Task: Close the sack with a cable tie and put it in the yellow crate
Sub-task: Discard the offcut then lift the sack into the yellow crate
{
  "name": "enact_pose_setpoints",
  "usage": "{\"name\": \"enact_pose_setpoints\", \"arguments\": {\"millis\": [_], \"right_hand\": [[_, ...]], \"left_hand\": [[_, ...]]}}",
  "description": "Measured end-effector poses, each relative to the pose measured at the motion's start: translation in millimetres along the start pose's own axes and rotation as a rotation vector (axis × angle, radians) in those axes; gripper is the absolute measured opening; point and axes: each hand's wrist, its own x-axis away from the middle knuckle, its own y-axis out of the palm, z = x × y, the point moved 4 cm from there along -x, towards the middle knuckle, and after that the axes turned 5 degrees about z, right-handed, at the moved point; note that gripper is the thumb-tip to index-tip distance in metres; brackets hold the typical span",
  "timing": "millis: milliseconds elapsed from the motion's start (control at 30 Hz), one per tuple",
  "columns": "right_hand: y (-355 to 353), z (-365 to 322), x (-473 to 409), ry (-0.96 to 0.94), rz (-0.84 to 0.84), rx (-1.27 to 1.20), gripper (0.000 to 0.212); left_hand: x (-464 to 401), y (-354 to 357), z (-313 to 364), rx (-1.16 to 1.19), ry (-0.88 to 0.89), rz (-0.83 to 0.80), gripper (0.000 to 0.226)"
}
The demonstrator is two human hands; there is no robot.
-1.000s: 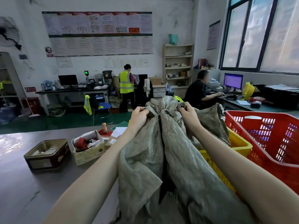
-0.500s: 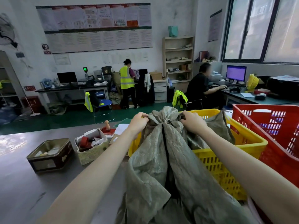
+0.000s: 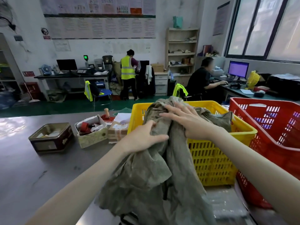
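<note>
The grey-green woven sack (image 3: pixel 162 172) hangs over the near rim of the yellow crate (image 3: pixel 211 153). Its bunched top lies inside the crate and its lower part trails down onto the table towards me. My left hand (image 3: pixel 142 135) clutches the cloth just left of the bunched neck, at the crate's near-left corner. My right hand (image 3: pixel 186 122) lies flat on top of the sack above the crate, fingers spread and blurred by motion. No cable tie shows on the neck.
A red crate (image 3: pixel 276 143) stands right against the yellow one. Left of the yellow crate on the grey table (image 3: pixel 32 168) are a small cardboard box (image 3: pixel 116 132), a paper box of red parts (image 3: pixel 91 132) and a dark tin (image 3: pixel 52 137). Two people work at desks behind.
Both hands lowered the sack's gathered top from chest height into the yellow crate. The right hand let go of the neck and spread flat; the left slid lower on the cloth.
</note>
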Motion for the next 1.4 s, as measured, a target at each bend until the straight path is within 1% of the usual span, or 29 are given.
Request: {"name": "enact_pose_setpoints", "arguments": {"millis": [100,133,200,233,300,400,467,533,667,733,800,867,900,967,1000,1067,1133,1167,1233,1300,1400], "right_hand": [[11,-6,-16,-0.056,-0.100,0.057,0.054],[13,-6,-21,-0.055,-0.095,0.046,0.044],[13,-1,-30,-0.029,0.000,-0.009,0.022],[11,0,-34,-0.006,0.052,-0.031,0.016],[6,8,-42,0.076,0.148,-0.117,0.014],[-9,16,-55,0.193,0.367,-0.362,0.010],[-21,24,-65,0.304,0.488,-0.488,0.020],[-33,34,-77,0.428,0.572,-0.576,0.024],[-47,49,-98,0.627,0.659,-0.618,0.018],[-46,54,-105,0.695,0.681,-0.663,0.019],[-43,58,-110,0.736,0.698,-0.764,0.024],[-36,64,-116,0.749,0.692,-0.894,0.026],[-32,69,-118,0.764,0.680,-0.967,0.023],[-17,89,-124,0.798,0.670,-1.080,0.010],[-6,107,-129,0.792,0.666,-1.101,0.008],[14,142,-141,0.778,0.655,-1.069,0.022],[2,137,-138,0.790,0.634,-1.029,0.025],[-6,131,-137,0.793,0.624,-1.033,0.024],[-24,111,-133,0.794,0.621,-1.076,0.023],[-27,111,-136,0.779,0.649,-1.091,0.025],[-28,116,-138,0.742,0.704,-1.088,0.025]], "left_hand": [[0,16,-2,-0.058,0.032,0.006,0.062],[0,19,-2,-0.068,0.033,0.015,0.060],[0,20,-5,-0.076,0.033,0.061,0.060],[0,18,-6,-0.081,0.037,0.100,0.063],[1,13,-6,-0.102,0.028,0.162,0.076],[1,-2,-2,-0.206,0.012,0.242,0.100],[-2,-13,3,-0.297,0.018,0.315,0.109],[-10,-23,4,-0.298,-0.003,0.365,0.117],[-48,-37,1,-0.181,-0.086,0.420,0.131],[-74,-40,-4,-0.146,-0.125,0.436,0.133],[-95,-41,-11,-0.122,-0.153,0.437,0.133],[-113,-46,-17,-0.134,-0.188,0.395,0.127],[-124,-52,-20,-0.153,-0.207,0.350,0.120],[-142,-71,-19,-0.218,-0.211,0.262,0.098],[-152,-82,-17,-0.261,-0.196,0.234,0.086],[-164,-103,-11,-0.330,-0.153,0.239,0.061],[-175,-120,-7,-0.350,-0.117,0.307,0.038],[-181,-128,-6,-0.362,-0.103,0.340,0.032],[-191,-135,-3,-0.401,-0.071,0.393,0.035],[-201,-139,0,-0.429,-0.033,0.440,0.038],[-217,-148,7,-0.333,-0.002,0.588,0.034]]}}
